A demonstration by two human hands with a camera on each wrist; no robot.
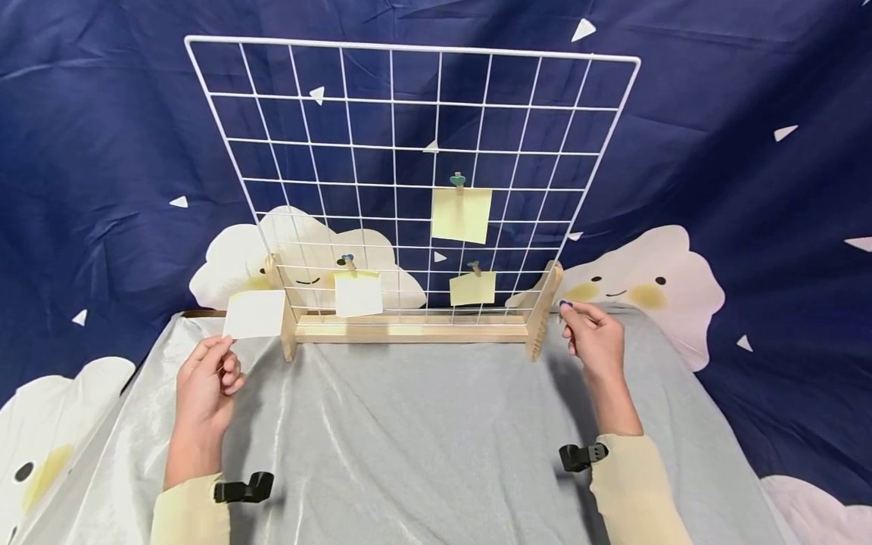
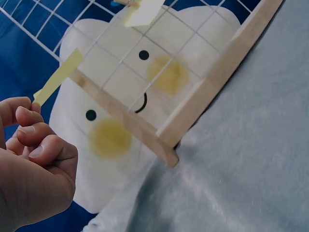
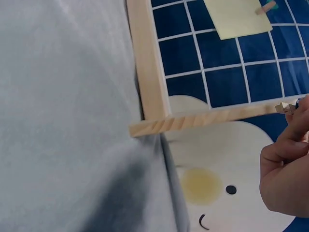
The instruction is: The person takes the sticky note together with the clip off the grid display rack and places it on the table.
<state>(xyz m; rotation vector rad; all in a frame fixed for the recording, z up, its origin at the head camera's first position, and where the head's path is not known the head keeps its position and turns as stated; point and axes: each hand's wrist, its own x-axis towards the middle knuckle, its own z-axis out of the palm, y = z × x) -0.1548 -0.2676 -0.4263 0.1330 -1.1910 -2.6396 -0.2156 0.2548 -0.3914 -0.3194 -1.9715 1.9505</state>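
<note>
My left hand (image 1: 207,382) pinches a pale sticky note (image 1: 254,314) by its lower corner, left of the white wire grid (image 1: 415,48). Seen from the left wrist, the same note (image 2: 60,76) is turned nearly edge-on and looks yellow. Beside the grid's lower right side, my right hand (image 1: 596,341) holds a small wooden clip (image 3: 286,108) between thumb and fingers; a bit of blue shows on it. Three notes hang clipped on the grid: a yellow one (image 1: 461,216) under a green heart clip (image 1: 458,180), a whitish one (image 1: 358,294) lower left, and another yellow one (image 1: 473,289) lower right.
A wooden stand (image 1: 409,334) holds the grid upright at the back of a table covered in grey cloth (image 1: 409,424). Behind hangs a dark blue curtain (image 1: 681,151) with cloud faces and white triangles. Each sleeve carries a black wrist camera (image 1: 244,488).
</note>
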